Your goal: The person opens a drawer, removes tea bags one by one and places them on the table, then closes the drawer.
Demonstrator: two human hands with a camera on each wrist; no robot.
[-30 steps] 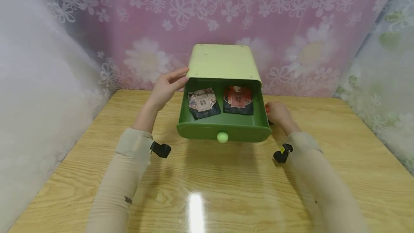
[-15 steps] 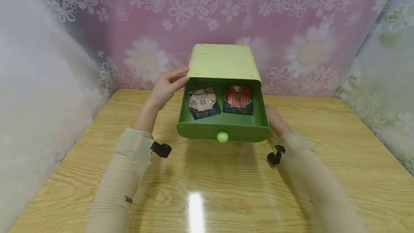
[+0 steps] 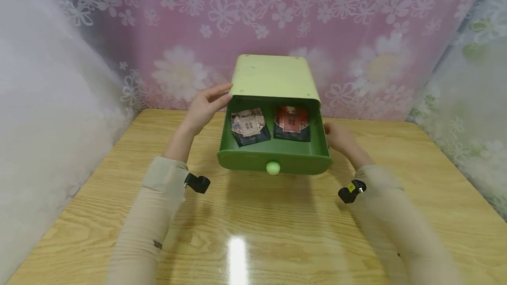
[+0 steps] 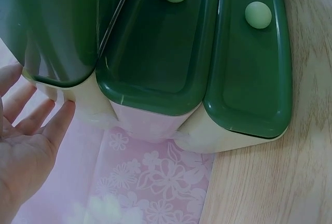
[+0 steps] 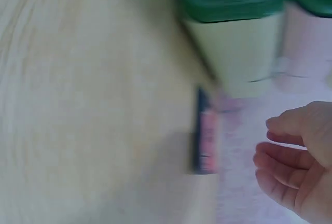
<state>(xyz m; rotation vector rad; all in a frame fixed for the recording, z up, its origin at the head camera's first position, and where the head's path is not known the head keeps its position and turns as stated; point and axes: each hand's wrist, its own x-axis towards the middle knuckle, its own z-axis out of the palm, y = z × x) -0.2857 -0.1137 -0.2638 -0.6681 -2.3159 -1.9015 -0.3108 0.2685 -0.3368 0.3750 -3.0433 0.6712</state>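
Observation:
A small drawer cabinet has a pale yellow-green top (image 3: 275, 76) and a green top drawer (image 3: 241, 160) pulled out. Two flat dark packets lie inside: one with a pale label (image 3: 250, 127), the other with a red label (image 3: 292, 123). My left hand (image 3: 202, 111) touches the casing's left front edge, fingers mostly straight. To the drawer's right is my right hand (image 3: 341, 139), its fingertips partly hidden by the drawer in the head view. In the right wrist view its fingers are loosely bent around nothing. Near it, a dark packet with a pink label (image 5: 208, 138) lies beside the cabinet.
Below the open drawer, the left wrist view shows two shut drawers with round light-green knobs, a middle one (image 4: 155, 42) and a lower one (image 4: 254, 73). The wooden table (image 3: 269, 223) spreads in front. A pink floral curtain (image 3: 269, 12) hangs behind.
My right hand moved left behind the drawer's side, then back out to the right. A reddish thing at its fingertips a second ago no longer shows clearly. My left hand stays put.

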